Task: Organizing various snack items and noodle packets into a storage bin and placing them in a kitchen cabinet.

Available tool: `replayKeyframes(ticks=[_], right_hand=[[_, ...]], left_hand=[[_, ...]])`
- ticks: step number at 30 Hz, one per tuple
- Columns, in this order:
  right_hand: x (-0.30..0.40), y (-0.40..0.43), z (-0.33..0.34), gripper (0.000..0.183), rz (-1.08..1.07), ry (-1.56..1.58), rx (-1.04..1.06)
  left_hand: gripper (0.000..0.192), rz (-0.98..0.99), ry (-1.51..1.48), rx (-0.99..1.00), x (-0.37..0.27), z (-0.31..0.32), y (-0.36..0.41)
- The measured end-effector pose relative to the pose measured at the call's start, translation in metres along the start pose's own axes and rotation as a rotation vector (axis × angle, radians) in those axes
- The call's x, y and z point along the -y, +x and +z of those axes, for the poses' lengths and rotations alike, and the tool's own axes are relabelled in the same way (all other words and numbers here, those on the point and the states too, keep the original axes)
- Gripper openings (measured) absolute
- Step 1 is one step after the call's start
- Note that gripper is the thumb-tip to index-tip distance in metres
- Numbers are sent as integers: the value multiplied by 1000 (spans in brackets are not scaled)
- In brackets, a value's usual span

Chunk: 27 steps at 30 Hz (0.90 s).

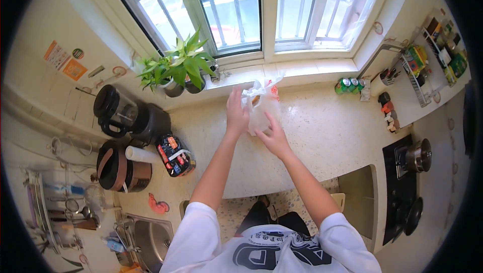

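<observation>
A white plastic bag [260, 112] with red print and a knotted-looking top stands on the pale countertop [317, 129], near the window sill. My left hand [237, 112] is at the bag's left side, fingers pointing up along it. On the bag's lower right, my right hand [274, 135] has its thumb and fingers spread, close against the plastic. Something brownish shows near the knot; the rest of the contents is hidden. Whether either hand pinches the plastic is not plain.
Left of the bag are potted plants [188, 63], a blender [117, 110], a black multipack [175, 156], a rice cooker [122, 167] and a sink [151, 239]. To the right are green cans [349, 85], a wire rack [415, 78] and a stove [400, 193] with a pot [418, 156].
</observation>
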State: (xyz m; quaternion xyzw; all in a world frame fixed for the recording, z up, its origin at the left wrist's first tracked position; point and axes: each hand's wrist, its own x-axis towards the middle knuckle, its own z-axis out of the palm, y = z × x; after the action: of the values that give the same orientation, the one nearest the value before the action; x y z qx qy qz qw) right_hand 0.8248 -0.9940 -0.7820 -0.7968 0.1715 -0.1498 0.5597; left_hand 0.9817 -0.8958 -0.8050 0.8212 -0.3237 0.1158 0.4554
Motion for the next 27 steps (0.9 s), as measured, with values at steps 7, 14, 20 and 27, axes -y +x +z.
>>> replayKeyframes(ticks=[7, 14, 20, 27], right_hand=[[12, 52, 6, 48, 198, 33, 50], [8, 15, -73, 26, 159, 36, -297], [18, -2, -135, 13, -218, -97, -264], [31, -6, -131, 16, 116, 366, 105]], left_hand=[[18, -47, 63, 337, 5, 6, 21], [20, -505, -502, 283, -24, -71, -3], [25, -146, -442, 160, -57, -94, -41], [66, -506, -687, 488, -93, -72, -67]])
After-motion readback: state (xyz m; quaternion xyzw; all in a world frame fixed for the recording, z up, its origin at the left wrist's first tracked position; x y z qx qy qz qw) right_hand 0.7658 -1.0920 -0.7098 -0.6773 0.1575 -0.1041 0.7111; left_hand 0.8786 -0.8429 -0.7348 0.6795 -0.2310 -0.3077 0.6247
